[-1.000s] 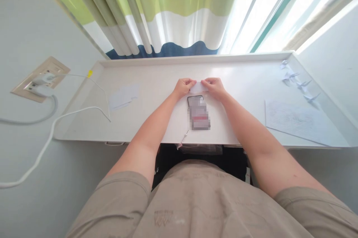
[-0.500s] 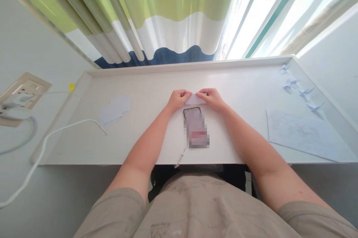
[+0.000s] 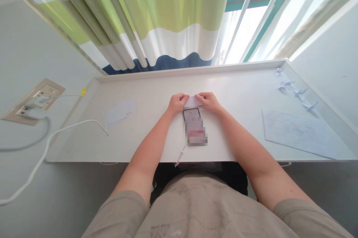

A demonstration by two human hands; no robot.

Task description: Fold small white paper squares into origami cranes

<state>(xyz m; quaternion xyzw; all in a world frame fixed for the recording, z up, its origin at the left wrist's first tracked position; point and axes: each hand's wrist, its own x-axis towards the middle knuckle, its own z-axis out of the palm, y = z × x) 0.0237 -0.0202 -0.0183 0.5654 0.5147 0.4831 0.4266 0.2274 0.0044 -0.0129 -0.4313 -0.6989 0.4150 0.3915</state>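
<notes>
A small white sheet of paper (image 3: 192, 101) is stretched between my hands, just beyond the phone. My left hand (image 3: 178, 104) pinches its left end, fingers curled and thumb on top. At the right end my right hand (image 3: 209, 101) grips the paper in the same way. The paper looks like a narrow strip; whether it is folded I cannot tell. Below it lies a phone (image 3: 195, 126) with a blurred-out screen and a strap (image 3: 180, 156) hanging toward the desk's front edge.
Loose white paper pieces (image 3: 119, 112) lie on the left of the desk (image 3: 151, 89), beside a white cable (image 3: 92, 120) from a wall socket (image 3: 35, 100). At right are several folded paper figures (image 3: 300, 92) and written sheets (image 3: 296, 132). A raised rim borders the desk.
The camera view has shifted a little, so the whole scene sits slightly differently. Both hands still hold the paper, with the thumbs slightly repositioned along its upper edge.
</notes>
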